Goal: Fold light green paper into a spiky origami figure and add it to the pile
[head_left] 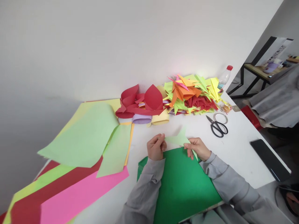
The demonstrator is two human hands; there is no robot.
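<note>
2 hands, left hand (156, 147) and right hand (197, 147), pinch a pale green folded paper (178, 140) above a dark green sheet (182, 183); neat creases probably need aligned edges and firm pressing.

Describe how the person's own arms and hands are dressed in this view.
Both arms wear long grey sleeves of soft, slightly creased fabric with ribbed cuffs that end at the wrists. The left hand and right hand are bare: no gloves, and no rings, watch or markings can be seen.
</note>
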